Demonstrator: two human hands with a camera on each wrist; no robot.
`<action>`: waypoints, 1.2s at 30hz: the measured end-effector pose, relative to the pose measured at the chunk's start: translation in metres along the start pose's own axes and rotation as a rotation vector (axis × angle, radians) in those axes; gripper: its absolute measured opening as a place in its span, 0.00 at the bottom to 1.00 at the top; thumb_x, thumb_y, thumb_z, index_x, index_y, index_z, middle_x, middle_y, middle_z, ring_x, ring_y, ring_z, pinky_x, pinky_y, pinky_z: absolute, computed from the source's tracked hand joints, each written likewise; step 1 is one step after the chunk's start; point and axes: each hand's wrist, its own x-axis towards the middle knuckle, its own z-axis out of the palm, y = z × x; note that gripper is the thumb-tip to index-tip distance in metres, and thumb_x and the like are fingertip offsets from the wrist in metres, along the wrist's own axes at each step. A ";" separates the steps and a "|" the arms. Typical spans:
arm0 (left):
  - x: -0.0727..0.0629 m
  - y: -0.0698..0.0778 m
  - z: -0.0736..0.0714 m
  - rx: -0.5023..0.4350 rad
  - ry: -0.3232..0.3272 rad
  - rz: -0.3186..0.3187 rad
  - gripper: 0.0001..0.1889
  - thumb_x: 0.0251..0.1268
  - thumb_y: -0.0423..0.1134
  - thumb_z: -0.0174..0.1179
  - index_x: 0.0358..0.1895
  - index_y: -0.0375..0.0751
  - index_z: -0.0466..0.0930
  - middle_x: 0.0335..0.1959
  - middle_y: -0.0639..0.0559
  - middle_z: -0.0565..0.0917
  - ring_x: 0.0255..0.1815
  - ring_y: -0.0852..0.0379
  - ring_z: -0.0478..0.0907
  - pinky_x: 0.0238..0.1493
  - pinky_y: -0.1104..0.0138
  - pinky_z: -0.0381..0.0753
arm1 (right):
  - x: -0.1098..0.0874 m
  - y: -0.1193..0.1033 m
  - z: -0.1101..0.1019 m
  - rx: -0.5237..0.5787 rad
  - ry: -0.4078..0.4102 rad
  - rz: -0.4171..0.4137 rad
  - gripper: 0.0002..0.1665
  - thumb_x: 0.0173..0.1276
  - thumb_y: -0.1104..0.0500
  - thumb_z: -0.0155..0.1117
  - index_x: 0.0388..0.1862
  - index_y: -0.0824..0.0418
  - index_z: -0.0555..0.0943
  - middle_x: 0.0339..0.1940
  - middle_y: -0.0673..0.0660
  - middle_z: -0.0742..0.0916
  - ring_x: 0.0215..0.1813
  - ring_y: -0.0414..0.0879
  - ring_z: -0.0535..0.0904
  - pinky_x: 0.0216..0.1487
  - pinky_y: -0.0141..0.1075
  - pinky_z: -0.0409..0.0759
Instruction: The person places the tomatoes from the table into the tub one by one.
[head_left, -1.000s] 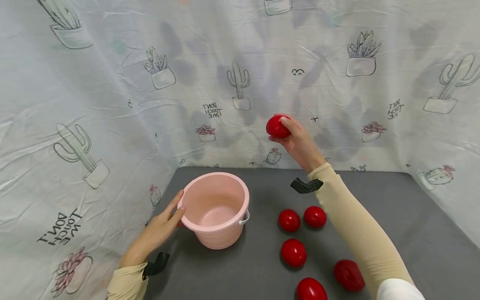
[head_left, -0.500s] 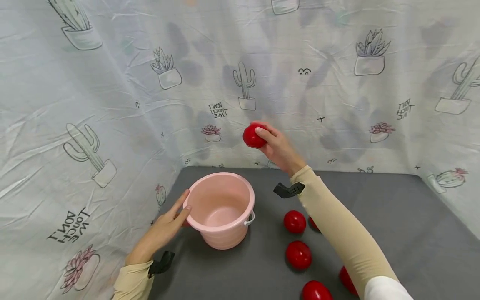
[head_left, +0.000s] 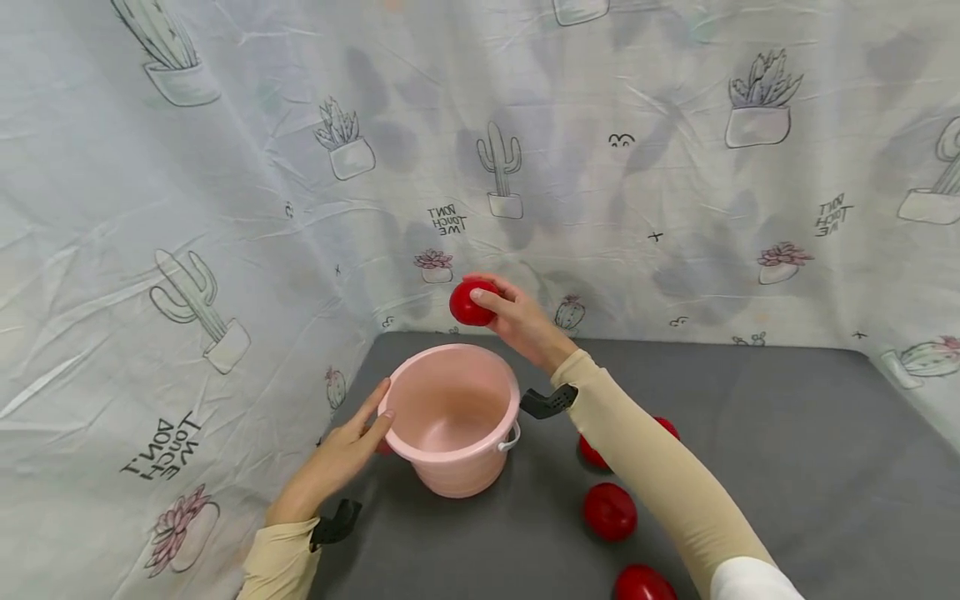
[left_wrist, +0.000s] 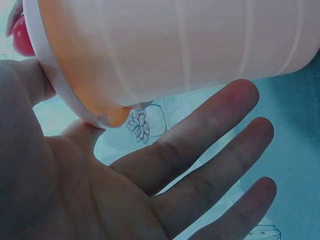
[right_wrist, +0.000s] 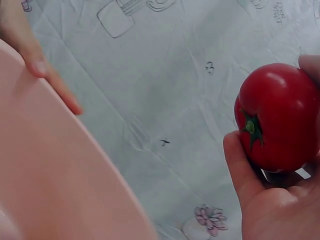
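A red tomato (head_left: 470, 302) is in my right hand (head_left: 522, 323), held up behind and above the far rim of a pink bucket (head_left: 453, 477). Its green stem end faces the bucket in the right wrist view. My left hand (head_left: 341, 457) rests against the bucket's left side, thumb and index finger touching the rim. The other three fingers (left_wrist: 215, 112) stretch out straight beside the bucket's wall in the left wrist view. Inside the bucket only bare pink bottom and wall show. The right hand's far fingers are partly hidden behind the tomato.
Several more tomatoes lie to the bucket's right, one tomato (head_left: 610, 511) in full view and others partly covered by the right sleeve (head_left: 660, 467) or cut by the frame. A cactus-print sheet (head_left: 570, 167) hangs behind and left of the grey table (head_left: 750, 408). A white handle (head_left: 511, 437) hangs on the bucket.
My right hand has carried the tomato left and downward, close to the bucket. The left hand stays at the rim. The whole scene shifts slightly right as the head view turns.
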 end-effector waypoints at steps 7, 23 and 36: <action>-0.001 0.000 0.001 0.021 0.007 -0.004 0.33 0.78 0.66 0.42 0.80 0.80 0.41 0.38 0.55 0.88 0.51 0.56 0.83 0.61 0.48 0.76 | 0.001 0.019 0.004 0.014 -0.041 0.085 0.32 0.75 0.59 0.54 0.75 0.67 0.64 0.59 0.53 0.79 0.57 0.45 0.80 0.58 0.35 0.82; -0.003 0.001 0.002 0.058 0.041 -0.002 0.33 0.78 0.66 0.41 0.81 0.77 0.43 0.42 0.50 0.88 0.54 0.51 0.80 0.53 0.53 0.74 | 0.014 0.041 0.006 -0.018 -0.043 0.128 0.32 0.75 0.53 0.57 0.74 0.63 0.67 0.57 0.52 0.81 0.54 0.45 0.82 0.74 0.59 0.67; 0.000 -0.002 0.004 -0.004 0.002 -0.019 0.33 0.78 0.65 0.43 0.80 0.80 0.42 0.42 0.50 0.88 0.54 0.52 0.81 0.56 0.51 0.75 | 0.022 0.055 0.002 -0.365 -0.255 0.239 0.27 0.71 0.50 0.64 0.67 0.51 0.75 0.63 0.55 0.81 0.62 0.51 0.78 0.63 0.47 0.80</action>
